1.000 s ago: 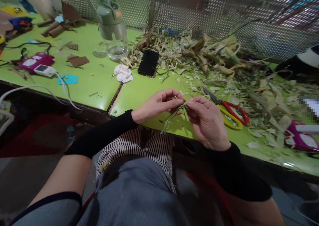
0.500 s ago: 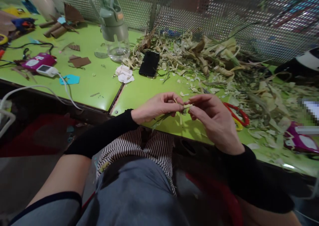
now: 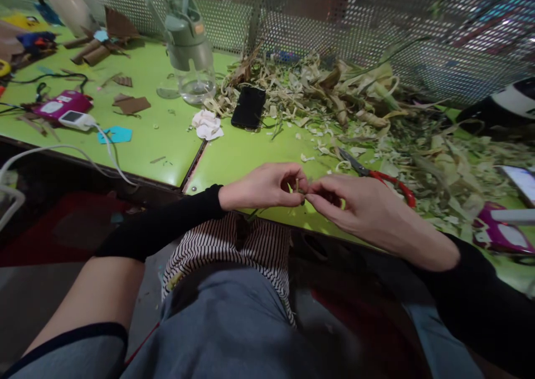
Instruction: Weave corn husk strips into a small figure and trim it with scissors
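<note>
While fingertip to fingertip, left hand [image 3: 267,186] tight on plant strip [image 3: 297,184], right hand [image 3: 361,202] palm-down, grip unclear.

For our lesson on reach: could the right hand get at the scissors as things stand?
Probably yes: the scissors lie just beyond the right hand, with nothing seen between, though it is busy at a plant strip with the left hand.

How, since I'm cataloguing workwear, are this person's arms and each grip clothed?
Both forearms wear plain black sleeves reaching the wrist: left sleeve, right sleeve. The left grip and right grip are gloveless. Higher on the left arm, past a bare stretch, a grey-blue short sleeve ends in a dark band.
</note>
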Action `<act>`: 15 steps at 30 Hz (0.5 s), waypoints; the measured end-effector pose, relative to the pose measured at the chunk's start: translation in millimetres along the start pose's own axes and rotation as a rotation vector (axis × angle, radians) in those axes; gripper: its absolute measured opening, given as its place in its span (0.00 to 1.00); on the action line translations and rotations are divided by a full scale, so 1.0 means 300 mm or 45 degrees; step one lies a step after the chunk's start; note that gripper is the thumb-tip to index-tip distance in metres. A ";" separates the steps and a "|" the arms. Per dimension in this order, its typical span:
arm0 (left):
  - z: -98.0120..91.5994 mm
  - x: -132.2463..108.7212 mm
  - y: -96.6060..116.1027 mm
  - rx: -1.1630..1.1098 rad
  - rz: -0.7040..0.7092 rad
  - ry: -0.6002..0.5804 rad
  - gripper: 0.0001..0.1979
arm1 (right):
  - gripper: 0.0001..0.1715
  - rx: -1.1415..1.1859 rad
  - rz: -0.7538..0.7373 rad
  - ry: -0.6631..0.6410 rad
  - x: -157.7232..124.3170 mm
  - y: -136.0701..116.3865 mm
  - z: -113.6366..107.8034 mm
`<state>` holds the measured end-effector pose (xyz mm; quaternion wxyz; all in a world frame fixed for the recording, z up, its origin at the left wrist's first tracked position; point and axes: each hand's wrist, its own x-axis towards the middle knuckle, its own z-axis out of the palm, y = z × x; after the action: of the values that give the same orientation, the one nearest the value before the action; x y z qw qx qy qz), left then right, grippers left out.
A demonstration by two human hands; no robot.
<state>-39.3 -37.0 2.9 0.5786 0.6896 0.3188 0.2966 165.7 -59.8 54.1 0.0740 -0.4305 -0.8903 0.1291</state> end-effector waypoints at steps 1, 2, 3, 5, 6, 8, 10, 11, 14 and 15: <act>-0.004 0.000 0.002 0.074 0.016 -0.001 0.07 | 0.15 0.003 0.025 -0.045 0.006 0.000 0.000; -0.007 0.001 0.003 0.133 0.030 -0.002 0.07 | 0.15 0.020 0.048 -0.088 0.011 0.002 0.003; -0.011 0.002 0.005 0.177 0.043 -0.001 0.07 | 0.15 0.047 0.060 -0.121 0.016 0.005 0.008; -0.019 0.006 0.005 0.225 0.065 0.002 0.07 | 0.17 0.106 0.061 -0.142 0.023 0.012 0.023; -0.023 0.007 0.004 0.229 0.071 0.001 0.08 | 0.18 0.133 0.058 -0.122 0.025 0.015 0.031; -0.029 0.010 0.003 0.185 0.067 -0.014 0.10 | 0.19 0.190 0.058 -0.040 0.028 0.018 0.046; -0.034 0.011 0.005 0.088 0.058 -0.034 0.14 | 0.17 0.272 0.092 0.057 0.030 0.019 0.055; -0.038 0.011 0.007 0.034 0.058 -0.039 0.18 | 0.17 0.326 0.123 0.098 0.031 0.019 0.058; -0.053 0.011 0.008 -0.165 0.048 -0.042 0.28 | 0.17 0.500 0.250 0.154 0.032 0.024 0.063; -0.061 0.013 0.004 -0.255 0.026 -0.034 0.28 | 0.17 0.553 0.291 0.168 0.030 0.028 0.065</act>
<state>-51.0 -23.1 7.0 0.6457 0.6356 0.2728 0.3236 161.6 -50.8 33.0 0.2078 -0.5097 -0.7804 0.2965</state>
